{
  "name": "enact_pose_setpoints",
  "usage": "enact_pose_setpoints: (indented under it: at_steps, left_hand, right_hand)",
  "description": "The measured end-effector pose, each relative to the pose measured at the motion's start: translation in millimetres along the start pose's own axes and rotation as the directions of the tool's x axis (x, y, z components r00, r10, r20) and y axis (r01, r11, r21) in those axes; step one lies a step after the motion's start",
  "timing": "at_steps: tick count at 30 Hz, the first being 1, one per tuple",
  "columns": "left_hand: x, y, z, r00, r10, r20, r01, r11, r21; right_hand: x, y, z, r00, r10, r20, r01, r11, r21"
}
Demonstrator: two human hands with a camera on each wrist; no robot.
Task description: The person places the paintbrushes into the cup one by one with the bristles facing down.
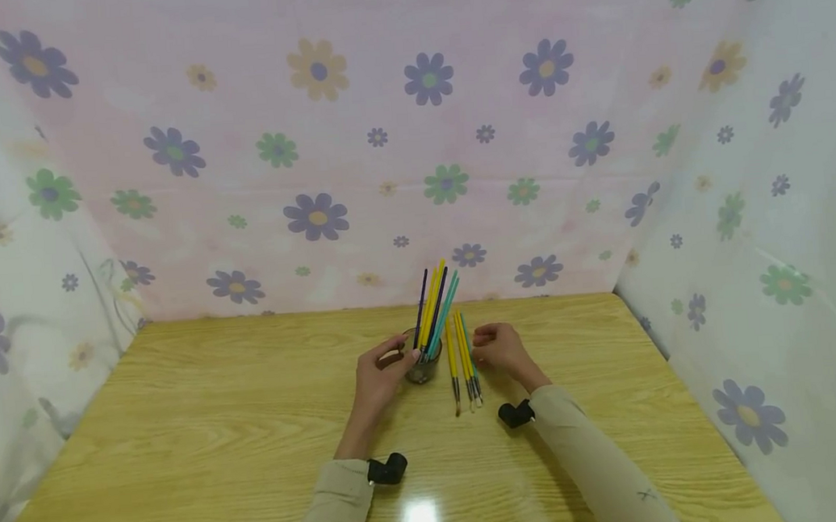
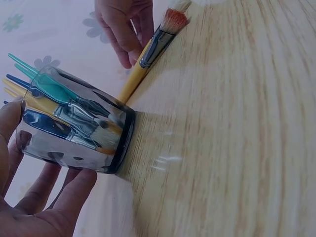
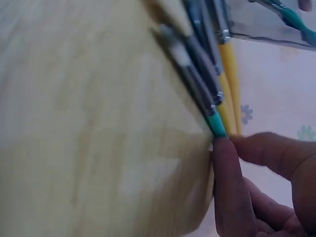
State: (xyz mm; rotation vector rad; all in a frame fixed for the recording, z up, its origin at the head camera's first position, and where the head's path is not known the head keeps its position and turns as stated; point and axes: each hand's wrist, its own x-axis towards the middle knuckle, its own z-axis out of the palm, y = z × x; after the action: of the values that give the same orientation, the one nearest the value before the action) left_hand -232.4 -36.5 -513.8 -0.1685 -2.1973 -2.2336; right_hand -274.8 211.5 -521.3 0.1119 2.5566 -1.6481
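Note:
My left hand (image 1: 379, 381) holds a clear glass cup (image 1: 422, 374) upright on the table, thumb and fingers around its side. Several paintbrushes (image 1: 434, 312) with yellow, dark blue and turquoise handles stand in the cup, bristles down, as the left wrist view shows. To the right of the cup, more brushes lie side by side, bristles toward me: a yellow paintbrush (image 1: 453, 364) a little apart, then a tight group. At that group's right edge my right hand (image 1: 500, 348) pinches the turquoise handle of a paintbrush (image 3: 216, 123) between thumb and forefinger.
A light wood table (image 1: 205, 438) spreads out on all sides of the hands. Flower-print cloth (image 1: 352, 144) hangs behind it and along both sides. Black wrist cameras (image 1: 387, 469) sit on both sleeves.

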Motion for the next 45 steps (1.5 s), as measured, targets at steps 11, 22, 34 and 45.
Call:
enact_pose_setpoints:
  at_steps: [11, 22, 34, 45]
  left_hand:
    - [2.6, -12.0, 0.3, 0.999, 0.031, -0.012, -0.031, 1.000, 0.007]
    - [5.8, -14.1, -1.7, 0.999, 0.028, -0.017, -0.028, 1.000, 0.000]
    - [5.6, -11.8, 0.6, 0.999, 0.033, -0.012, -0.033, 0.999, 0.015]
    - [6.2, -11.8, -1.8, 1.000, 0.031, -0.002, -0.031, 0.999, 0.009]
  right_hand:
    - [-2, 0, 1, 0.996, -0.021, -0.088, 0.010, 0.993, -0.121]
    - [-4, -5, -3, 0.998, -0.014, -0.065, -0.001, 0.974, -0.226]
    - [-6, -11, 0, 1.000, -0.002, -0.029, -0.009, 0.930, -0.368]
    - [-2, -3, -3, 0.999, 0.004, -0.036, -0.016, 0.938, -0.347]
